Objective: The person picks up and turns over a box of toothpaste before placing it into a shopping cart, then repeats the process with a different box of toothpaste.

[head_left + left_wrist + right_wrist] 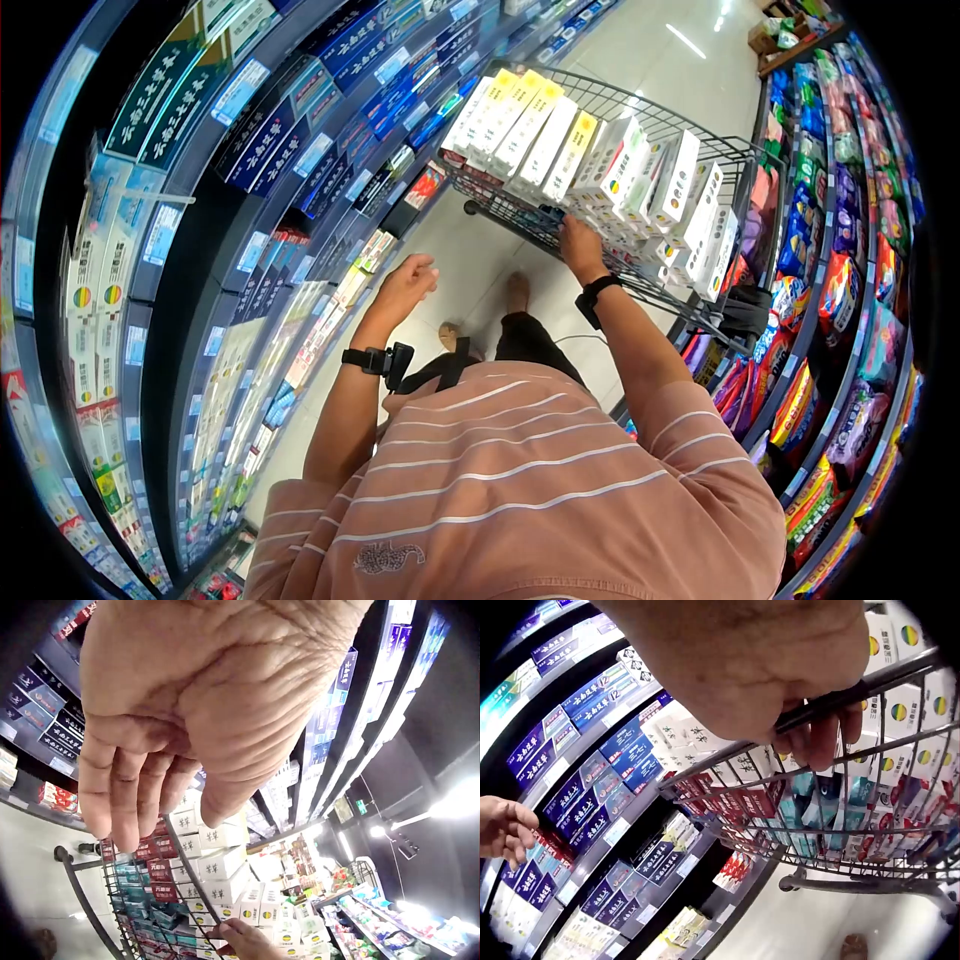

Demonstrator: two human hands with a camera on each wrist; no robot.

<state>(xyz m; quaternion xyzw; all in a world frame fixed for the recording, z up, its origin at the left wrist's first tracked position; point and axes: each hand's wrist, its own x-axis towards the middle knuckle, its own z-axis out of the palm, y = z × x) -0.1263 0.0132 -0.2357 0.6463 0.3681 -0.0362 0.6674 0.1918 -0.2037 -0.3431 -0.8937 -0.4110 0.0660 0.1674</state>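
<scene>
My right hand (581, 248) grips the rim of a black wire shopping cart (900, 673), fingers curled round the bar in the right wrist view. White cartons (535, 135), some with yellow ends and some with a rainbow dot, fill the cart above its rim. Through the wire sides show red boxes (727, 799) and teal boxes (139, 896). My left hand (408, 283) holds nothing and hangs in the air between the cart and the left shelf, its fingers loosely bent. In the left wrist view its palm and fingers overlap the cart's near end.
Shelves of boxed goods (265, 150) with price tags rise close on the left. On the right stands a rack of colourful bagged goods (840, 290), near the cart's side. Pale tiled floor (490, 260) runs between them, with the person's feet on it.
</scene>
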